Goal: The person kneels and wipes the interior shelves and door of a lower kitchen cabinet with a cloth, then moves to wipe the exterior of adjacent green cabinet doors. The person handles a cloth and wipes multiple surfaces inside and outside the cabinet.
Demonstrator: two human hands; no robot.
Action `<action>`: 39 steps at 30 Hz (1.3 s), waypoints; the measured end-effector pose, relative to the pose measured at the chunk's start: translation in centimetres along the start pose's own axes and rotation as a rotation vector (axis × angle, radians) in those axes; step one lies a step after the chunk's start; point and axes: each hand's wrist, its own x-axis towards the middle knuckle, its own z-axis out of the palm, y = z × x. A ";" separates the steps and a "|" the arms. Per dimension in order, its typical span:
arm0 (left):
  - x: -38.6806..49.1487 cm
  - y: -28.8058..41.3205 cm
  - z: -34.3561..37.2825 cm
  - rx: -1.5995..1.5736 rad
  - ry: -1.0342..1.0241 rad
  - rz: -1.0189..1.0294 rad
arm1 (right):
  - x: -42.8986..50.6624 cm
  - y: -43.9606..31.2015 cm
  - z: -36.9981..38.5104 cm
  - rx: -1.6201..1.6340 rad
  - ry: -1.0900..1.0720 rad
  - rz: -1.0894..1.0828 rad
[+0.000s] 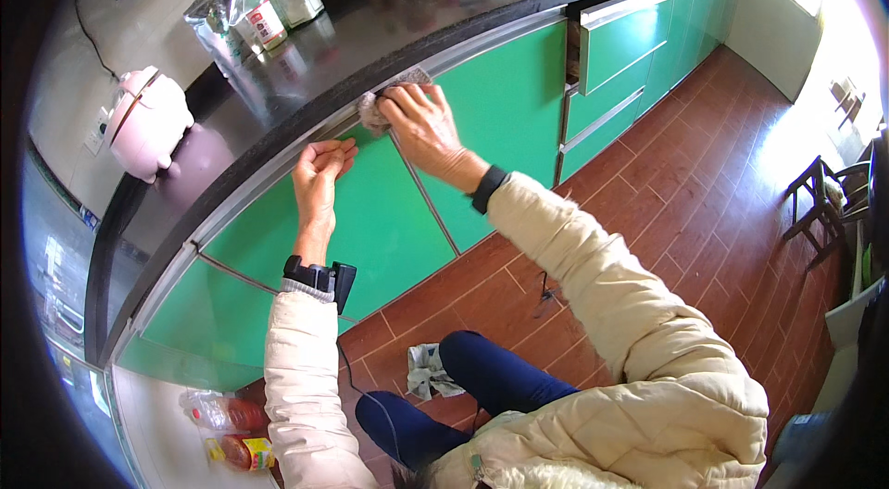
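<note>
My right hand is closed around a grey-brown cloth and presses it on the metal edge strip at the top of the green cabinet doors, just below the dark countertop. Part of the cloth shows above the fingers and part to their left. To the left, my left hand is raised in front of a green cabinet door, fingers bent and thumb near the fingertips; I see nothing held in it. Whether it touches the metal strip I cannot tell.
A green drawer stands pulled out at the right. On the counter are a pink appliance, a glass bottle and a red-lidded jar. A crumpled cloth or paper lies on the tiled floor by my knees. Bottles stand or lie lower left.
</note>
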 end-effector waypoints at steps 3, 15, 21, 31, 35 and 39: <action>-3.0 1.8 -2.7 0.029 -0.039 -0.075 | -0.4 5.0 -2.9 -0.371 -0.211 -0.049; -21.8 5.9 -13.8 0.058 0.278 -0.323 | -0.6 7.0 -2.7 -0.263 0.078 0.123; -24.0 3.6 -17.2 0.081 0.240 -0.486 | 0.2 -0.9 0.5 -0.092 0.027 -0.011; -35.3 12.0 -29.3 0.393 0.635 -0.423 | 3.8 -18.5 9.8 0.231 0.090 -0.153; -39.5 10.7 -29.0 0.348 0.674 -0.460 | 4.7 -24.4 13.1 0.284 0.065 -0.257; -39.6 8.5 -25.2 0.281 0.645 -0.467 | 5.0 -27.2 15.0 0.475 0.040 -0.369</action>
